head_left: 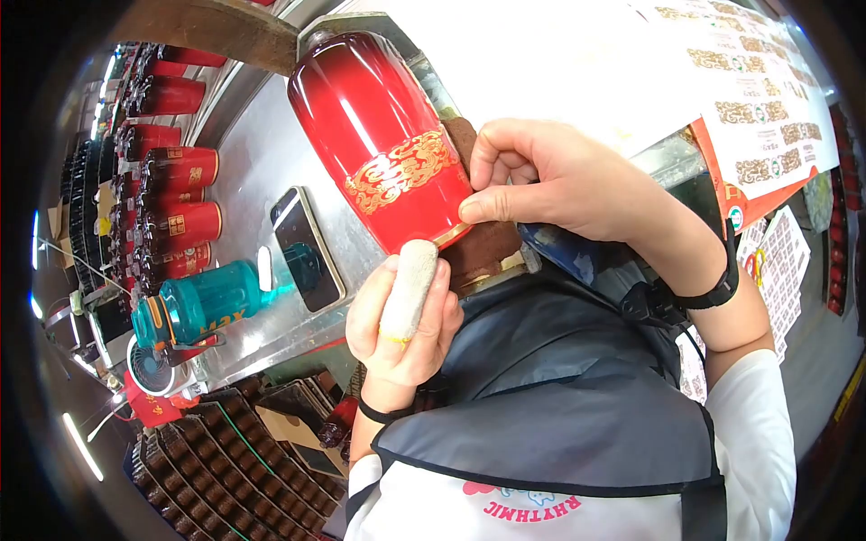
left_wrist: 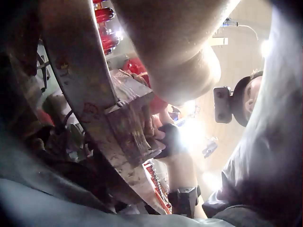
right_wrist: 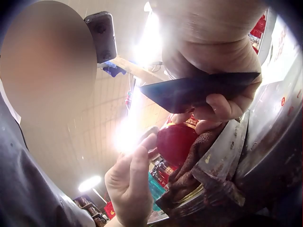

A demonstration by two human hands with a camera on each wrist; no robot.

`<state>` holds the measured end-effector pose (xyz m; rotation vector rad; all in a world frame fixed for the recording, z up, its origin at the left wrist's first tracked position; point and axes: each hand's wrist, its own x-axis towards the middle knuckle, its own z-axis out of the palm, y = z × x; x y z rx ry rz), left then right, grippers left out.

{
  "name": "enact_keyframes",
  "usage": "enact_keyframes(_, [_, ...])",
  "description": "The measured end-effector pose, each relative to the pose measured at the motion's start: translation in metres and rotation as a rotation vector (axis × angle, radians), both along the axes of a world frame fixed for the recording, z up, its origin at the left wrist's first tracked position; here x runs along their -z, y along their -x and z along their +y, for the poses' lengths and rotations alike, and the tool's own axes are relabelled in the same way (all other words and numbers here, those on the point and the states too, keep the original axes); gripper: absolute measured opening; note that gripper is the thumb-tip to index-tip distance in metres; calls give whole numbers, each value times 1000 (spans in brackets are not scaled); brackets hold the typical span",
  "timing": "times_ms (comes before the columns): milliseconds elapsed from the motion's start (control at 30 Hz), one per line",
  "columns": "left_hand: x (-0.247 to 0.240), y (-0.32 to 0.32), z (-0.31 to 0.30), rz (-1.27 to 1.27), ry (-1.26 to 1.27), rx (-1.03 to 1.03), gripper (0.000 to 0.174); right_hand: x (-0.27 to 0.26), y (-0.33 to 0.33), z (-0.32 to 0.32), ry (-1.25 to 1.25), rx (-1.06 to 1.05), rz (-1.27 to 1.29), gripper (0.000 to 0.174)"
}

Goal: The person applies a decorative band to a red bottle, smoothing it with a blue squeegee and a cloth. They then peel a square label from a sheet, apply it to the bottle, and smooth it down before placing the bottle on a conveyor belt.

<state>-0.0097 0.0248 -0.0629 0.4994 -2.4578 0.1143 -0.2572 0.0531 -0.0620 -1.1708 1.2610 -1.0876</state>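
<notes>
A glossy red bottle (head_left: 370,126) with a gold scrollwork band lies tilted on a brown cloth (head_left: 483,248), its base toward the person. At the base rim, the left hand (head_left: 401,316) grips with curled fingers; one digit wears a pale fabric finger cover (head_left: 410,288). The right hand (head_left: 559,180) sets its thumb on the bottle's lower right side, fingers bent beside it. In the right wrist view, the right hand's curled fingers hold a dark flat piece (right_wrist: 199,90), hidden in the head view. The bottle's red base (right_wrist: 175,142) shows between both hands there.
A phone (head_left: 307,248) and a teal water bottle (head_left: 212,302) lie left of the red bottle on the metal bench (head_left: 257,135). Printed decal sheets (head_left: 767,117) spread at the right. Several red bottles (head_left: 171,95) stand at far left, above dark racks (head_left: 225,460).
</notes>
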Motion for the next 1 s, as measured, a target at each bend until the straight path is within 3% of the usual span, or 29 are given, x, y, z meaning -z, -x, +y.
enact_keyframes(100, [0,5,0,3,26,-2,25,-1,0,0,16,6,6,31])
enact_keyframes(167, [0,11,-1,11,45,-3,25,-1,0,0,-56,-28,-48,20])
enact_keyframes(267, [-3,24,-2,-26,159,18,23,-2,0,1,-58,-26,-28,20])
enact_keyframes(400, [4,24,4,15,123,42,23,-3,9,2,-56,-42,-6,18])
enact_keyframes(500, [-2,4,2,40,4,35,25,-6,37,-9,-63,87,79,45])
enact_keyframes(567, [-1,-3,-1,113,-78,30,24,-19,60,-31,2,131,258,30])
enact_keyframes(633, [1,-6,-3,134,-114,47,23,-24,63,-66,31,52,275,39])
enact_keyframes(667, [2,-7,-5,150,-155,56,23,-32,55,-72,-61,42,92,38])
enact_keyframes(700, [2,-8,-6,161,-148,62,23,-29,49,-82,-54,47,103,38])
enact_keyframes(767, [1,-11,-10,97,-95,91,22,-5,39,-105,-126,-164,-189,43])
enact_keyframes(833, [0,-12,-15,103,-72,98,21,-3,26,-113,-122,-226,-269,47])
enact_keyframes(900, [0,-14,-20,77,-23,157,20,-8,23,-117,-116,-262,-221,56])
enact_keyframes(967, [-3,-11,-24,85,-20,170,22,-22,8,-112,-53,-42,52,65])
enact_keyframes(1000, [-3,-8,-28,89,23,197,22,-26,6,-114,-55,-45,223,78])
